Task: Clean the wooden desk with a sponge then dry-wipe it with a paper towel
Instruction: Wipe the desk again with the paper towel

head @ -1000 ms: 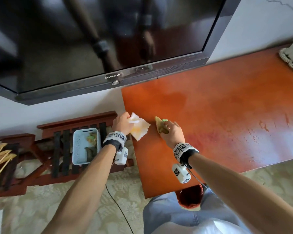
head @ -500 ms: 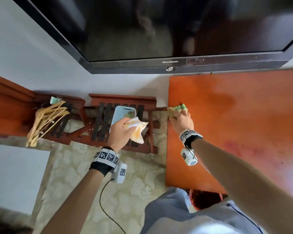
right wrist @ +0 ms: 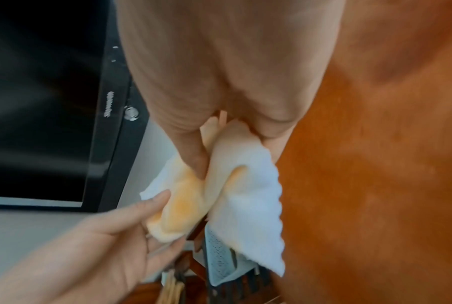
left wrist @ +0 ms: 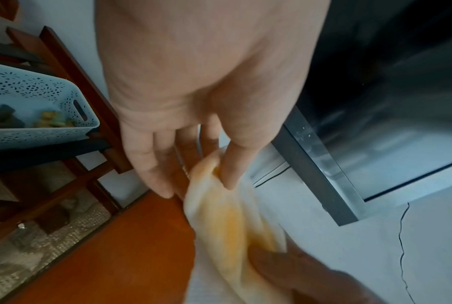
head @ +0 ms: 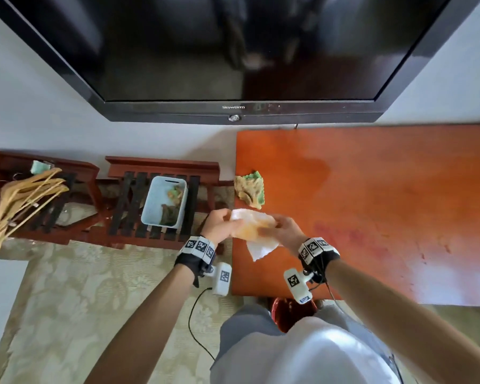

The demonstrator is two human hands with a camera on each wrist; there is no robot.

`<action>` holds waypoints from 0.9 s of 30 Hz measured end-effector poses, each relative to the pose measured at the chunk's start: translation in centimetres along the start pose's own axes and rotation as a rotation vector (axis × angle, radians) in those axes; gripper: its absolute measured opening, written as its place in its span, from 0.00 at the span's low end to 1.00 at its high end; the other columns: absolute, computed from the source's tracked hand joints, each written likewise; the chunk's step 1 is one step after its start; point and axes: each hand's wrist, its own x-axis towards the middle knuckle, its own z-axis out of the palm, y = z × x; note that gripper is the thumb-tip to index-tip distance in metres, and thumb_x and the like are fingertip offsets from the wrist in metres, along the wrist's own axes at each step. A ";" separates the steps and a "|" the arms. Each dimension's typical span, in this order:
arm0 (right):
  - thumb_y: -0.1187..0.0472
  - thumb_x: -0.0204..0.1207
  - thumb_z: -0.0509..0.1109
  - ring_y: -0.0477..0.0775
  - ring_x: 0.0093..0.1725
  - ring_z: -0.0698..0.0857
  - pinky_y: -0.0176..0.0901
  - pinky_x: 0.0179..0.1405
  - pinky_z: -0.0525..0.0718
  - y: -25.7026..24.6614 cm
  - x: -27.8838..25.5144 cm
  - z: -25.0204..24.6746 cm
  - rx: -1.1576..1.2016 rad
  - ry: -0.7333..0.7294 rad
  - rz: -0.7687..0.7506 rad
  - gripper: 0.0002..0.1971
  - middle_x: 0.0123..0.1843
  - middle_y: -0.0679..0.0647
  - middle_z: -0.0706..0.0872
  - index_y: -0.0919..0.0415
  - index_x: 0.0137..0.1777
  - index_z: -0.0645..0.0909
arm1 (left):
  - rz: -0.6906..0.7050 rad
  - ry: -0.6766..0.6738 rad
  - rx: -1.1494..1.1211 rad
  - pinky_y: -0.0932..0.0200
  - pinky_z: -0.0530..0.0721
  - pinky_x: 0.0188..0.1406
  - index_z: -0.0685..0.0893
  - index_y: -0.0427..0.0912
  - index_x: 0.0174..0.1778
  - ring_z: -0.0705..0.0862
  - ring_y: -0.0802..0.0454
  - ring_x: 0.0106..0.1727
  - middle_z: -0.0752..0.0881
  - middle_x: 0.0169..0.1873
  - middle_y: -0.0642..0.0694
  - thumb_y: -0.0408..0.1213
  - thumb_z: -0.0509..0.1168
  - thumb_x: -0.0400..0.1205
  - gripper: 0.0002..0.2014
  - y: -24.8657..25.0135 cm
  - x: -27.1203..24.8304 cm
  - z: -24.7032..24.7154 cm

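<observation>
The reddish wooden desk (head: 372,206) fills the right of the head view, with a darker damp patch near its far left. A worn yellow-green sponge (head: 250,189) lies alone at the desk's left edge. Both hands hold a white paper towel (head: 257,231) with an orange stain over the desk's left edge, nearer me than the sponge. My left hand (head: 223,224) pinches its left end; in the left wrist view the thumb presses the paper towel (left wrist: 230,224). My right hand (head: 283,231) grips the right part, thumb pressed into the folded paper towel (right wrist: 235,197).
A black television (head: 233,51) hangs on the wall above the desk. Left of the desk stands a slatted wooden rack (head: 155,206) holding a pale blue basket (head: 164,200) with bits inside. Wooden hangers (head: 22,200) lie further left. A red bin (head: 291,311) sits by my legs.
My right hand has let go of the sponge, which now lies at the desk's edge, and has moved to the paper towel. My left hand brought the towel rightward over the desk's edge.
</observation>
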 end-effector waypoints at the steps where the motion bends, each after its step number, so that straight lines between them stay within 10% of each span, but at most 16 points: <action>1: 0.65 0.72 0.79 0.44 0.33 0.84 0.38 0.31 0.80 -0.1 -0.2 -1.0 -0.142 0.054 -0.044 0.09 0.37 0.49 0.88 0.62 0.51 0.87 | 0.029 0.021 0.010 0.43 0.92 0.49 0.88 0.48 0.43 0.91 0.46 0.45 0.91 0.39 0.49 0.44 0.78 0.72 0.08 0.1 -0.6 0.9; 5: 0.62 0.70 0.76 0.48 0.44 0.82 0.37 0.43 0.77 -0.4 -1.5 -4.7 -0.597 0.393 -0.268 0.12 0.49 0.49 0.86 0.54 0.54 0.87 | 0.214 0.126 0.039 0.50 0.89 0.42 0.87 0.59 0.44 0.90 0.51 0.41 0.91 0.39 0.54 0.48 0.76 0.70 0.08 1.3 -4.0 5.6; 9: 0.65 0.73 0.71 0.57 0.65 0.77 0.46 0.64 0.77 2.7 -3.8 -6.8 -0.629 0.515 -0.355 0.23 0.70 0.52 0.78 0.53 0.69 0.80 | 0.040 0.119 -0.155 0.39 0.92 0.49 0.88 0.47 0.48 0.93 0.47 0.43 0.93 0.42 0.47 0.46 0.77 0.72 0.12 -0.3 -6.2 11.8; 15: 0.56 0.80 0.65 0.64 0.82 0.60 0.61 0.77 0.71 10.6 -6.5 -7.3 -0.969 0.154 -0.118 0.33 0.86 0.55 0.56 0.50 0.84 0.58 | -0.343 0.318 -0.012 0.49 0.85 0.63 0.77 0.39 0.70 0.86 0.46 0.58 0.87 0.59 0.43 0.43 0.76 0.78 0.27 -6.3 -9.1 18.1; 20: 0.42 0.85 0.57 0.58 0.87 0.37 0.56 0.84 0.56 13.0 -5.2 -5.8 -1.132 -0.049 -0.163 0.39 0.89 0.51 0.35 0.52 0.88 0.42 | -0.327 0.387 0.175 0.52 0.82 0.67 0.77 0.41 0.73 0.83 0.46 0.66 0.83 0.68 0.43 0.39 0.71 0.82 0.23 -9.9 -12.1 17.3; 27: 0.55 0.91 0.47 0.60 0.86 0.33 0.49 0.86 0.44 14.5 -1.1 -2.7 -1.352 -0.128 -0.280 0.27 0.89 0.58 0.39 0.59 0.87 0.48 | -0.243 0.234 0.429 0.49 0.74 0.79 0.67 0.44 0.86 0.73 0.47 0.80 0.72 0.82 0.47 0.41 0.66 0.86 0.31 -15.1 -11.9 12.7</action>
